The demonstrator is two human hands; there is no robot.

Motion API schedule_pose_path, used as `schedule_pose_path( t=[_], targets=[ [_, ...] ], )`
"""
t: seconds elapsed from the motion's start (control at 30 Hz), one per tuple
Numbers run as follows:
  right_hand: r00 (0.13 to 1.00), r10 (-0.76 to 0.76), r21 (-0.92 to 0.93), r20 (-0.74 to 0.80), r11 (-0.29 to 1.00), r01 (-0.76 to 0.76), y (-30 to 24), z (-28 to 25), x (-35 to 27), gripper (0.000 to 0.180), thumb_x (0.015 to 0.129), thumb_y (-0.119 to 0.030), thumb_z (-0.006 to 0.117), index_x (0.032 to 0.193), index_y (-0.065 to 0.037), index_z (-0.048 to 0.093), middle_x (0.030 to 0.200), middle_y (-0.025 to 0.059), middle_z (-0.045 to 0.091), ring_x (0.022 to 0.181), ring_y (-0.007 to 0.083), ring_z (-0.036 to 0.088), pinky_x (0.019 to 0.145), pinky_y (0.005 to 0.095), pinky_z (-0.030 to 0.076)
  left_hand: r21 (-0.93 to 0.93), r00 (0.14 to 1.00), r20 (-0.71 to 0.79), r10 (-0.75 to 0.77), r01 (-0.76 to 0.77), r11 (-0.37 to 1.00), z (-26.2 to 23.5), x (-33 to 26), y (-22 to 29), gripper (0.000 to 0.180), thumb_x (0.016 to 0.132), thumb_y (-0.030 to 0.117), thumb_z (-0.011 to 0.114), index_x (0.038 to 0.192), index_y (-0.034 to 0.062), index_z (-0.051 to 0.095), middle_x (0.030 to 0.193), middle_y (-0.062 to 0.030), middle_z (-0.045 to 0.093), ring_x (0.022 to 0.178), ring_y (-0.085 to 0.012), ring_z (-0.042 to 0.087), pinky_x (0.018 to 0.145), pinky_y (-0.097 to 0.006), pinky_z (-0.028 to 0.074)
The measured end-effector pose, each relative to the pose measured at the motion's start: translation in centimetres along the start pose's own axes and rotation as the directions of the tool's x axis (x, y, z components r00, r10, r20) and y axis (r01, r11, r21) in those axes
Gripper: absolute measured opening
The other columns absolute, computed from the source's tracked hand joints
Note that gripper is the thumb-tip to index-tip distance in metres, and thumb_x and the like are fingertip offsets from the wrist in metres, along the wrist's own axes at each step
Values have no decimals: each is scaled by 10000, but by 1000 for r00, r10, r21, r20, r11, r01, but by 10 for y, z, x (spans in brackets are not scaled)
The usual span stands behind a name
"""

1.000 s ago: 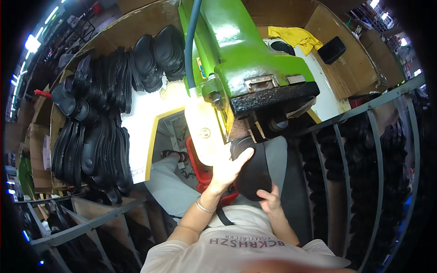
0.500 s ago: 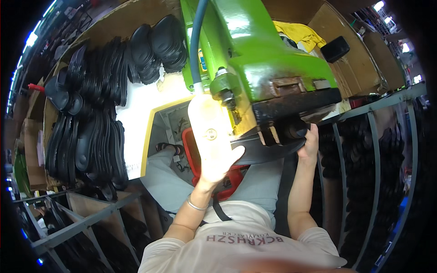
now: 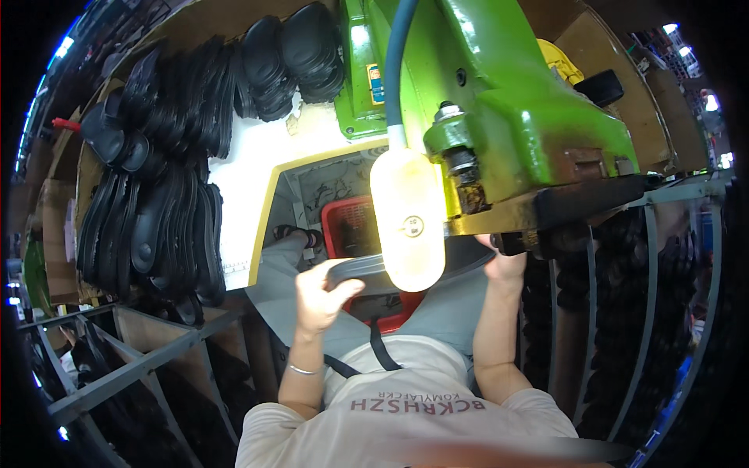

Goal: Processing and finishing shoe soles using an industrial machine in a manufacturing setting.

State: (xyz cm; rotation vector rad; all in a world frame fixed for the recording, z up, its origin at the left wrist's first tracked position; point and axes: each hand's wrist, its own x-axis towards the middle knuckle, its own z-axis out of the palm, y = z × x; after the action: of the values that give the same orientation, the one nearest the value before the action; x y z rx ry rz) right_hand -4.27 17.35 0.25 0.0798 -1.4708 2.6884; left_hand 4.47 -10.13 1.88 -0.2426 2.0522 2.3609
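Note:
A black shoe sole [image 3: 363, 269] is stretched level between my two hands, below the head of a green machine [image 3: 507, 117]. My left hand [image 3: 321, 296] grips its left end, thumb on the near side and fingers around the edge. At the other end, my right hand [image 3: 505, 267] holds the sole close under the machine's dark lower part, which hides some of the fingertips. A lit, pale oval lamp [image 3: 407, 222] on a blue-grey hose hangs in front of the sole and covers its middle.
Stacks of black soles [image 3: 160, 222] fill the white table's left side, edged in yellow [image 3: 264, 214]. Below the sole sits a red basket [image 3: 343, 222] between my legs. Metal racks [image 3: 144, 374] stand on both sides; a cardboard box [image 3: 616, 74] is behind the machine.
My left hand has moved left and down, out from the lamp's glare, with the sole's left end. My right hand has shifted slightly left and lower. The head view has turned a little.

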Motion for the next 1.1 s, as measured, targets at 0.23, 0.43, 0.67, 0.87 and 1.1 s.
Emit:
schedule_pose_path(
  t=[0.23, 0.43, 0.67, 0.87, 1.1],
  targets=[
    [979, -116, 5, -169, 993, 118, -54, -34, 48, 353, 767, 57, 540, 1120, 37, 540, 1050, 115, 629, 926, 208, 627, 829, 319, 501, 154, 936, 207, 286, -320, 935, 89, 32, -22, 304, 784, 73, 724, 1049, -20, 609, 953, -66, 637, 834, -129, 580, 718, -272, 472],
    [993, -100, -42, -56, 994, 98, -44, -26, 47, 356, 754, 45, 542, 1108, 18, 568, 1066, 86, 625, 946, 166, 607, 824, 291, 482, -221, 980, 134, 146, -114, 969, 83, 26, 9, 272, 803, 43, 684, 1038, -55, 591, 889, -84, 642, 743, -141, 607, 657, -272, 505],
    [984, -30, -145, -176, 989, 4, -24, 4, 9, 500, 750, 33, 612, 1234, 31, 487, 1153, 76, 558, 1051, 164, 527, 959, 285, 367, -246, 993, 39, 111, -98, 964, 31, 23, 8, 195, 804, 32, 652, 964, -77, 627, 845, -123, 679, 706, -149, 655, 626, -247, 517],
    [977, -76, -22, -200, 997, 73, -65, -12, 35, 468, 750, 78, 555, 1208, 30, 476, 1126, 124, 576, 986, 220, 595, 856, 306, 485, -27, 961, 119, 248, -247, 969, 84, 27, 20, 258, 804, 66, 676, 981, -109, 607, 889, -136, 671, 720, -176, 663, 636, -307, 572],
    [995, -12, -40, -96, 999, 8, -40, -19, 46, 483, 771, 22, 569, 1241, -18, 468, 1160, 74, 566, 1024, 185, 568, 872, 305, 469, -516, 978, 182, 98, 10, 857, 68, 26, 13, 308, 879, 14, 551, 1157, -90, 470, 935, -182, 620, 700, -274, 671, 535, -346, 602]
  ],
)
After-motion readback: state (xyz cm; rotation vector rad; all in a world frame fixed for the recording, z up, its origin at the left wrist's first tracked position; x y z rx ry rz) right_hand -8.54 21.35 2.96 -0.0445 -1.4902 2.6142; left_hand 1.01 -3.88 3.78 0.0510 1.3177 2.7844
